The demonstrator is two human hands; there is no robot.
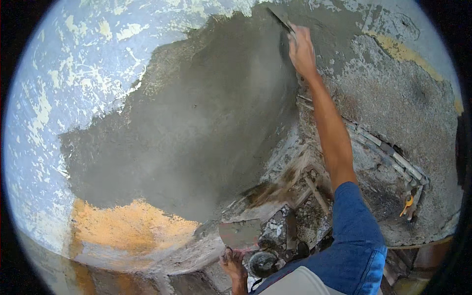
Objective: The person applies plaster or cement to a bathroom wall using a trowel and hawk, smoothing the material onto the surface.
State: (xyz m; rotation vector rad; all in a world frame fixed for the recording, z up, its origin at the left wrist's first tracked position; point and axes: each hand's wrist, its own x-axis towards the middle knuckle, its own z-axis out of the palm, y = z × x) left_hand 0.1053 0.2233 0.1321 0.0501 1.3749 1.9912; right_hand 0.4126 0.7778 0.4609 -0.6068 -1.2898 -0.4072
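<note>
My right hand (pixel 301 51) is raised high on the wall, closed on a steel trowel (pixel 280 18) seen edge-on at a corner in the grey wet plaster (pixel 187 113). My left hand (pixel 235 263) is low at the centre, fingers closed on the lower edge of a flat, mortar-stained board (pixel 239 231). The fresh plaster covers much of the wall between flaking pale blue paint (pixel 44 103) and an orange-yellow patch (pixel 128 223) below.
Exposed pipes (pixel 403 162) run along the rough right wall (pixel 403 108) to a tap with a yellow handle (pixel 408 201). Below the corner are broken debris (pixel 314 221), a strip of wood and a dark round container (pixel 262 263). A ledge (pixel 172 260) runs along the bottom.
</note>
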